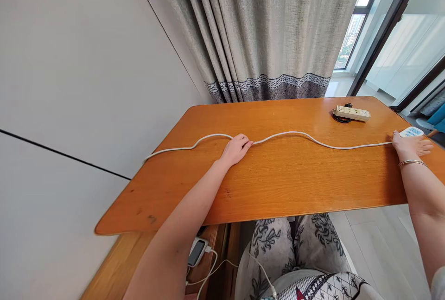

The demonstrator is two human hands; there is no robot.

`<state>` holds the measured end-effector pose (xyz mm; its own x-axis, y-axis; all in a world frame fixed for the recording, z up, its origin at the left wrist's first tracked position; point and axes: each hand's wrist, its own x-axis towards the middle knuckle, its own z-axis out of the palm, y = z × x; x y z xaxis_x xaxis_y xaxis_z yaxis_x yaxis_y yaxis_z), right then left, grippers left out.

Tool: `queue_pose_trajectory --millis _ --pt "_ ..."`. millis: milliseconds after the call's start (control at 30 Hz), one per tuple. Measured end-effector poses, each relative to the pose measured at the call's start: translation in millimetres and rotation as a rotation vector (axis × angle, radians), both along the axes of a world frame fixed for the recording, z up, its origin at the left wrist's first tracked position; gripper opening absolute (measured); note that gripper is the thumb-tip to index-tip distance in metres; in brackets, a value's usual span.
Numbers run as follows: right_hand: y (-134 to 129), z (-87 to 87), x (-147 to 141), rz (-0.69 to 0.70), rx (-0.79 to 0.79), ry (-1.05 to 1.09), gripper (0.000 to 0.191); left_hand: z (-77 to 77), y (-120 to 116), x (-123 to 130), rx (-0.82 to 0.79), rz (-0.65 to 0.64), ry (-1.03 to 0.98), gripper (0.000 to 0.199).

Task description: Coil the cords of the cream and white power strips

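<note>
A long white cable (333,146) runs in loose waves across the wooden table, from its left edge to the right end. My left hand (237,148) is closed over the cable near the middle, fingers together, with cord showing on both sides. At the right end lies a white power strip (411,131) with light blue markings, partly covered by my right hand (412,146). That hand rests beside and against the strip, where the cable meets it, its fingers stretched out to the right. A bracelet circles the right wrist.
A cream power strip (352,113) with a coiled black cord lies at the table's back right. The orange-brown table (278,179) meets a pale wall panel on the left and a grey curtain (278,26) behind. Below the near edge are a white device (197,251) and thin cords.
</note>
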<state>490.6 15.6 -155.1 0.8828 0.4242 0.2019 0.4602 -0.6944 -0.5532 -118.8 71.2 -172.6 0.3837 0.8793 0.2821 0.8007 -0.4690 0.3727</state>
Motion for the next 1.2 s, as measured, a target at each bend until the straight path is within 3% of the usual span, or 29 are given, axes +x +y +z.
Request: queue_pose_trajectory --millis 100,233,333,400,567,767,900,967,1100,1200 --pt "7 6.6 -11 -0.037 0.009 -0.005 0.075 1.3 -1 1 0.018 0.005 0.022 0.037" --pt "35 19.5 -34 0.326 0.004 -0.177 0.044 3.6 -2 2 0.022 0.033 0.028 0.034" --pt "64 26.4 -56 0.602 -0.059 -0.266 0.041 3.5 -2 2 0.029 0.046 0.026 0.032" --pt "83 28.7 -70 0.696 -0.111 -0.286 0.048 2.8 -2 2 0.026 0.042 0.021 0.032" --pt "119 32.4 -89 0.742 -0.306 -0.229 0.071 1.8 -4 1 0.014 0.042 -0.018 0.03" --pt "134 43.1 -95 0.737 -0.323 -0.149 0.045 3.0 -7 1 0.002 0.042 -0.086 0.027" --pt "130 47.3 -126 0.887 -0.419 -0.183 0.06 4.1 -7 12 0.031 0.074 -0.206 0.025" --pt "125 51.5 -154 0.993 -0.316 -0.19 0.064 7.4 -11 31 0.054 0.04 -0.3 0.024" --pt "106 76.4 -214 1.303 0.152 -0.181 0.073 22.8 -31 93 0.046 -0.181 -0.52 0.028" --pt "73 106.3 -249 1.511 0.477 -0.082 0.075 36.5 -44 139 -0.195 -0.439 -0.607 0.044"
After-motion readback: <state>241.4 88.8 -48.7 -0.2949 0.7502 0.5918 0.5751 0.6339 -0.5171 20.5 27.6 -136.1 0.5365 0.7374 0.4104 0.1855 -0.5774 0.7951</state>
